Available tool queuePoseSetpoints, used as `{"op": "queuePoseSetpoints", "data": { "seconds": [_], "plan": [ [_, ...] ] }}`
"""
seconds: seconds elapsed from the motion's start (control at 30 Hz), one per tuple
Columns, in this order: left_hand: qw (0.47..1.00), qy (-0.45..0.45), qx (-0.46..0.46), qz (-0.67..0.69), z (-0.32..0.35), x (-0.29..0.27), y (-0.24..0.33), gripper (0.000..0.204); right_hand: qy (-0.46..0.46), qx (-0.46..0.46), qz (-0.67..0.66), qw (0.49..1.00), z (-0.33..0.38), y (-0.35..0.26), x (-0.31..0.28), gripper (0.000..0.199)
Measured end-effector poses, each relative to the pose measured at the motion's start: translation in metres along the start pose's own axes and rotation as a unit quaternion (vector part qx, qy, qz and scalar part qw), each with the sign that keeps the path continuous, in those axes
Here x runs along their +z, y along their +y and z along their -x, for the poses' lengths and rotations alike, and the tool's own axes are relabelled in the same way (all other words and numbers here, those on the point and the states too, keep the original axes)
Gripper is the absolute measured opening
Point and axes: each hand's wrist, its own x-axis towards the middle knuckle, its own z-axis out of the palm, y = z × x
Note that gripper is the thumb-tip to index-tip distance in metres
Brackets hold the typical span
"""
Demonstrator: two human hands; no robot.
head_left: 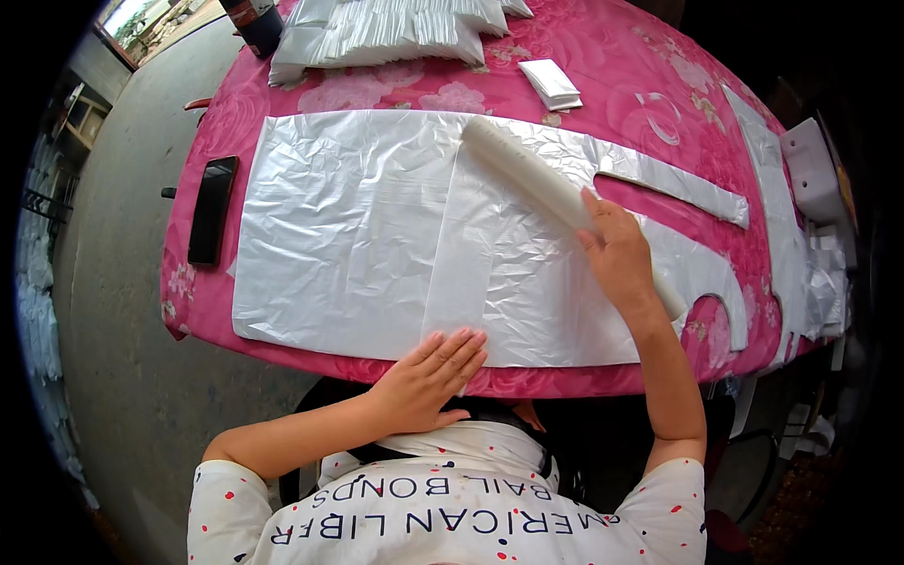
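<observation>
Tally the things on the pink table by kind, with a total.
White plastic sheet spread flat, left hand pressing its near edge: 1
White roll, under the right hand: 1
Stack of white bags: 1
Small folded white pad: 1
Black phone: 1
Dark bottle: 1
Total: 6

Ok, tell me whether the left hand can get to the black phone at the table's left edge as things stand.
Probably yes. The left hand lies flat on the white plastic sheet at the near edge, holding nothing, and only flat sheet lies between it and the black phone.
</observation>
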Motion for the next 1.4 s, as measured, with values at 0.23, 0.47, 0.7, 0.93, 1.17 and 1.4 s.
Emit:
{"op": "queuePoseSetpoints", "data": {
  "seconds": [0.23, 0.47, 0.7, 0.93, 1.17, 1.4],
  "plan": [
    [0.998, -0.017, 0.052, 0.025, 0.004, -0.012, -0.024, 0.078, 0.006, 0.016, -0.079, 0.997, 0.014, -0.004, -0.018, 0.052],
    [0.993, 0.021, 0.028, -0.112, 0.001, 0.010, 0.002, 0.049, -0.100, -0.183, -0.079, 0.975, 0.042, -0.080, 0.012, 0.048],
    [0.987, 0.023, 0.029, -0.156, 0.004, 0.014, 0.003, 0.049, -0.019, -0.179, -0.048, 0.982, -0.033, -0.058, 0.043, 0.050],
    [0.994, 0.034, 0.083, -0.056, 0.012, 0.005, -0.007, 0.046, 0.070, -0.185, -0.045, 0.979, -0.091, -0.042, 0.056, 0.046],
    [0.991, 0.067, 0.097, 0.068, 0.016, 0.000, -0.026, 0.044, -0.222, -0.284, -0.211, 0.909, 0.001, -0.069, 0.036, 0.059],
    [0.987, 0.141, 0.044, 0.060, -0.004, -0.024, -0.044, 0.051, -0.166, -0.274, -0.179, 0.930, 0.039, -0.082, 0.040, 0.049]
  ]
}}
